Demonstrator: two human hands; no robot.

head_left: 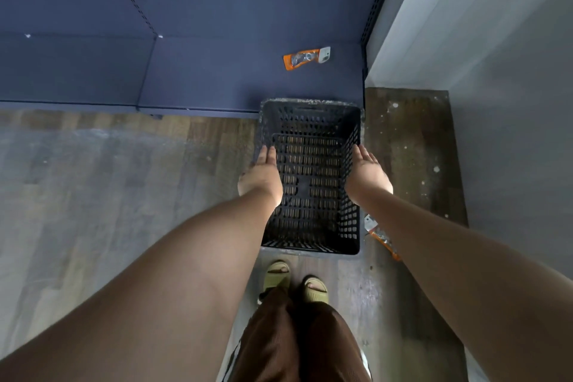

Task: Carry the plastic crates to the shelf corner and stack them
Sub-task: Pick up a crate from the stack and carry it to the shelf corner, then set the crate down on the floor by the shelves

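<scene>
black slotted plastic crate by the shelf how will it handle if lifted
The black slotted plastic crate is probably light: it looks empty and its walls are mostly holes. Likely stiff, since its rim keeps a straight rectangle. Its wide flat base should resist tipping.

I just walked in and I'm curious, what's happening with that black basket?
A person stands over a black plastic crate on the floor, against the blue shelf by the grey wall. The left hand and right hand are at its two sides with straight fingers, not gripping. An orange packet lies on the shelf.
</scene>
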